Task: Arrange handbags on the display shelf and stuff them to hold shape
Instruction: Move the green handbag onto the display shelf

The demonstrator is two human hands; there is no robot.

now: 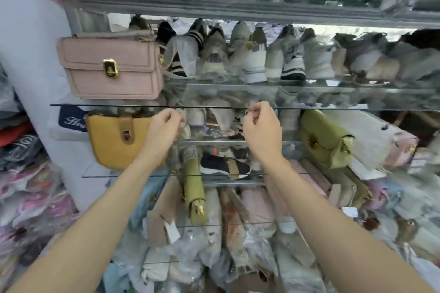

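Flap bag (109, 66) on shelf (214, 107), above saddle bag (116, 140); perhaps shoes (238, 54) right.

At upper left, the pink handbag (109, 66) looked matt and textured, its clasp (110, 68) shiny gold metal. The shelves (309, 108) were clear glass; lower goods wore crinkled glossy plastic wrap (257, 240).

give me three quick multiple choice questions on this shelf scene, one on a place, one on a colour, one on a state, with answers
1. Where is the pink flap handbag with the gold clasp?
A. left end of a glass shelf
B. on the floor
C. in the right hand

2. What colour is the rounded handbag with the tan strap beside the left hand?
A. black
B. mustard yellow
C. red

3. How are the hands?
A. flat, open
B. fingers curled, near the glass shelf edge
C. gripping the pink bag

Answers:
1 A, the pink flap handbag sits at the shelf's left end.
2 B, the rounded handbag is mustard yellow.
3 B, left hand and right hand curl by the glass shelf.
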